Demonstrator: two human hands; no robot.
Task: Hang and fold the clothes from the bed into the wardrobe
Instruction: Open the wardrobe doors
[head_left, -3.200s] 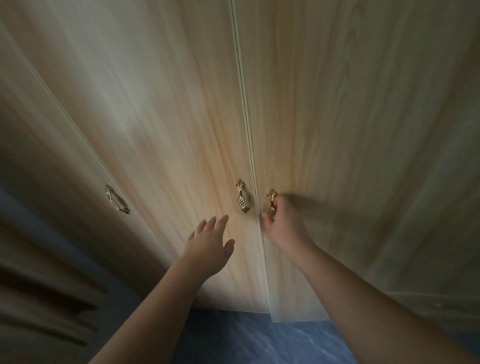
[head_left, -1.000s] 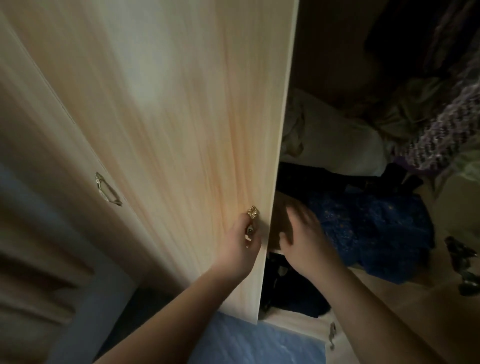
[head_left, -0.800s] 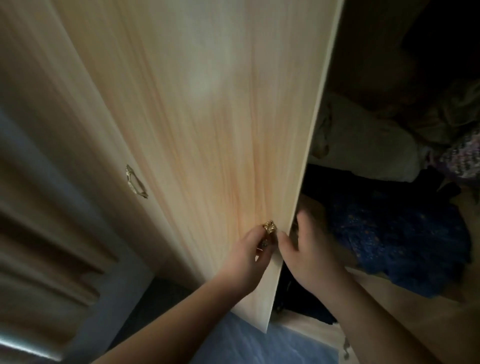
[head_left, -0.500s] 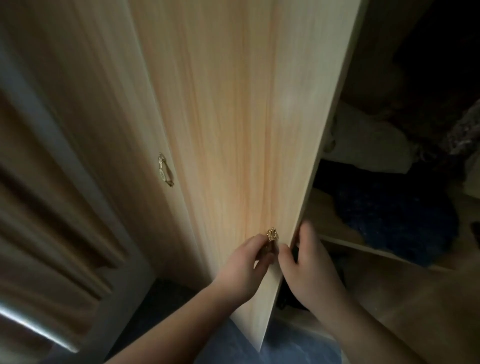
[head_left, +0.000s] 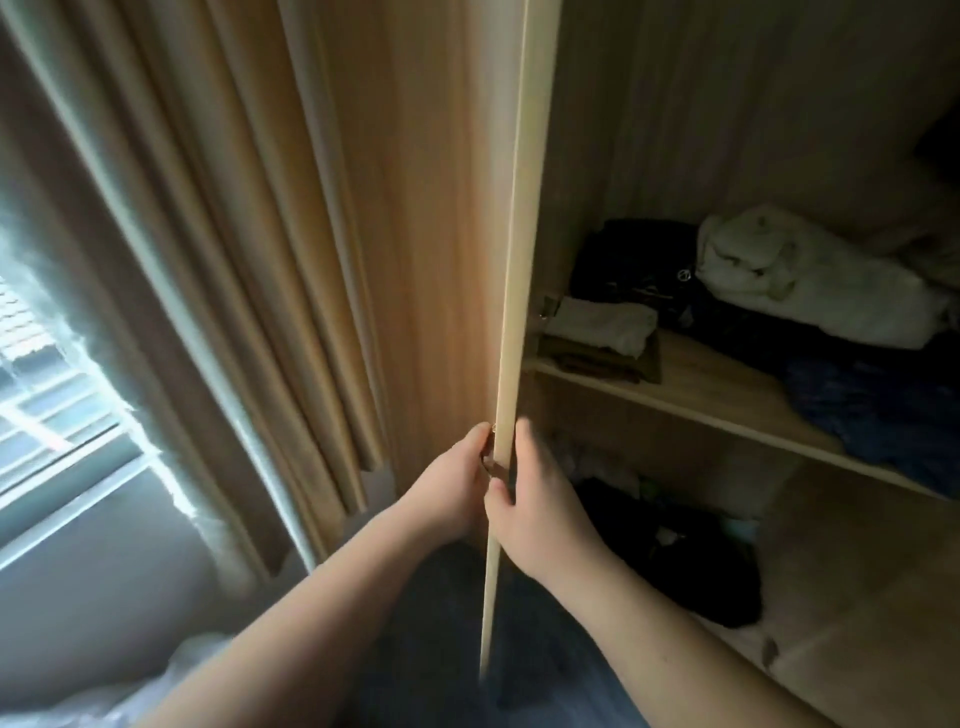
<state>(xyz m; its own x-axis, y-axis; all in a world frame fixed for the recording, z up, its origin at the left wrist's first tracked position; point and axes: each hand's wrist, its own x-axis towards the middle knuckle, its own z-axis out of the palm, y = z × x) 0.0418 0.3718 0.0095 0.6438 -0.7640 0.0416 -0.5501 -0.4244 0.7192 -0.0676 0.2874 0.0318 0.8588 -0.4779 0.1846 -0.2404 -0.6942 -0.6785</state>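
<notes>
The light wooden wardrobe door (head_left: 511, 260) stands swung out, its thin edge facing me. My left hand (head_left: 452, 491) grips the small brass handle on the door's outer face. My right hand (head_left: 535, 501) holds the door's edge from the inner side, thumb across the edge. Inside the open wardrobe a wooden shelf (head_left: 706, 387) carries a folded beige and brown stack (head_left: 602, 335), black clothes (head_left: 634, 270), a crumpled white garment (head_left: 800, 280) and a blue garment (head_left: 883, 410). Dark clothes (head_left: 691, 556) lie in the compartment below. The bed is out of view.
Beige curtains (head_left: 223, 234) hang left of the door, close behind it. A bright window (head_left: 47, 374) is at the far left. Blue floor (head_left: 431, 639) shows between my arms. Pale fabric (head_left: 104, 696) sits at the bottom left.
The door has swung further open to the left until it is edge-on. Both hands stayed on it, left on the handle, right on the edge. More of the shelves shows.
</notes>
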